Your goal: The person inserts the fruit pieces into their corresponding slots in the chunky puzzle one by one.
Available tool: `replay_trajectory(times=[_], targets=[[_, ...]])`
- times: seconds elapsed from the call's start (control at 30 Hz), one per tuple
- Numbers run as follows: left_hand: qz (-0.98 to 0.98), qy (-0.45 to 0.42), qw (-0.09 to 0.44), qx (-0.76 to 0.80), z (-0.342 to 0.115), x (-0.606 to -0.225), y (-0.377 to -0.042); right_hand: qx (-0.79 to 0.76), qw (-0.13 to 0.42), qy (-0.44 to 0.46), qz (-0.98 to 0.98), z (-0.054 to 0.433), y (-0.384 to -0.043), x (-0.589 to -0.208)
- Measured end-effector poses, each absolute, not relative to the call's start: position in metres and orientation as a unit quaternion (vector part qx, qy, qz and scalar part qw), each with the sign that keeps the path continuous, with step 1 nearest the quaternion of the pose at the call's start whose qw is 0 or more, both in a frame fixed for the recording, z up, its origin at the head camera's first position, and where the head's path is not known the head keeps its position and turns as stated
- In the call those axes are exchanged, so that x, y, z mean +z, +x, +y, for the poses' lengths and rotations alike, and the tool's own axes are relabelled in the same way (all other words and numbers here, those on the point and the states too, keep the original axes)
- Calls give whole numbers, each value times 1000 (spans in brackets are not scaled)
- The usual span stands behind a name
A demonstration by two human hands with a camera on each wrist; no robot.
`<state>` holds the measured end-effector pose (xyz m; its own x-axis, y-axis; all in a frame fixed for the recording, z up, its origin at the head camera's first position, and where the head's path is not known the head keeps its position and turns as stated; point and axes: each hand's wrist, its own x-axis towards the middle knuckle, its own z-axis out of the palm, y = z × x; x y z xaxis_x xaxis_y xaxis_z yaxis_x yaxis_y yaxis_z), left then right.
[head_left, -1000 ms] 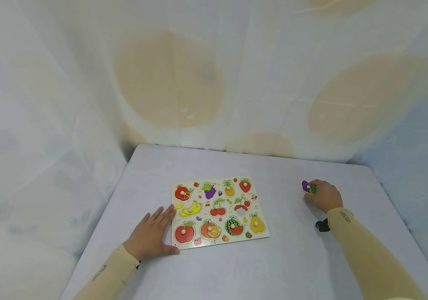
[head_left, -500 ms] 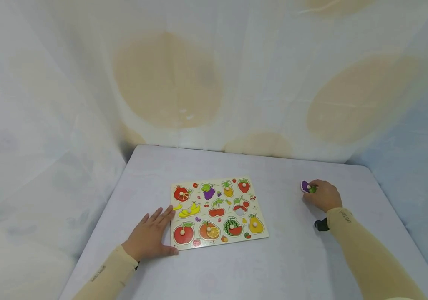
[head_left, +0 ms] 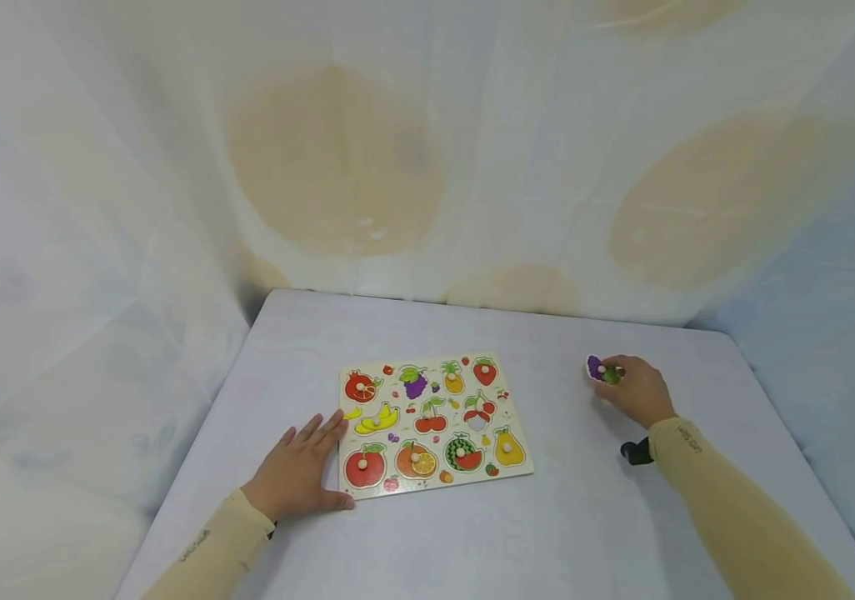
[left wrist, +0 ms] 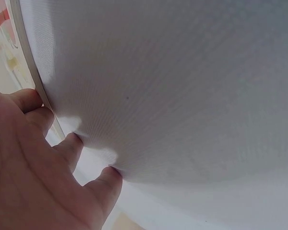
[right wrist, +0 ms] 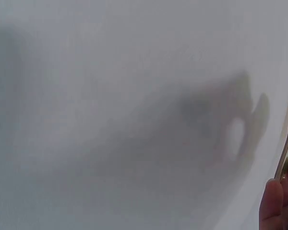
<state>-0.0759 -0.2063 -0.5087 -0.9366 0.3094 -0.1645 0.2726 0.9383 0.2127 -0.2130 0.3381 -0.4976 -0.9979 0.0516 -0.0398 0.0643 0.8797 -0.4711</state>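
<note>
A fruit knob-puzzle board (head_left: 435,483) lies left of centre on the table in the head view. My left hand (head_left: 298,471) rests spread at its left edge, thumb by the near corner. In the left wrist view, fingertips (left wrist: 113,175) touch the cloth beside the board's edge (left wrist: 31,67). To the right, my right hand (head_left: 639,390) pinches a purple and green grape puzzle piece (head_left: 595,367) with a small round knob, raised over the table. The right wrist view shows only the piece's thin edge (right wrist: 284,151) between finger and thumb. Grapes are also pictured in the board's top row.
The table (head_left: 562,533) is covered in pale cloth. Pale curtains (head_left: 517,167) with tan round patches hang behind it and at both sides. A black wrist device (head_left: 636,452) hangs under the right wrist. The right hand's shadow (right wrist: 206,115) falls on the cloth.
My right hand has lifted the grape piece slightly and carried it a little to the left. The left hand keeps its place at the board's edge.
</note>
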Motion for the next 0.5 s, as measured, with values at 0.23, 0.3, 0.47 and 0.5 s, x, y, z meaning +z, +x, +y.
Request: replay_trajectory(times=[0.23,0.3,0.47,0.5], targets=[[980,149,99,91,-206,-507,-75,-267,12,7,964,320,-210,-488],[980,148,99,94,-206,-506,-75,-268,9,0,963,314,-210,-485],[979,147,98,98,-205,-506,-75,-262,3,-15,965,296,-209,-481],[979,147,98,97,-205,-506,-75,-261,3,-16,965,292,-209,-481]])
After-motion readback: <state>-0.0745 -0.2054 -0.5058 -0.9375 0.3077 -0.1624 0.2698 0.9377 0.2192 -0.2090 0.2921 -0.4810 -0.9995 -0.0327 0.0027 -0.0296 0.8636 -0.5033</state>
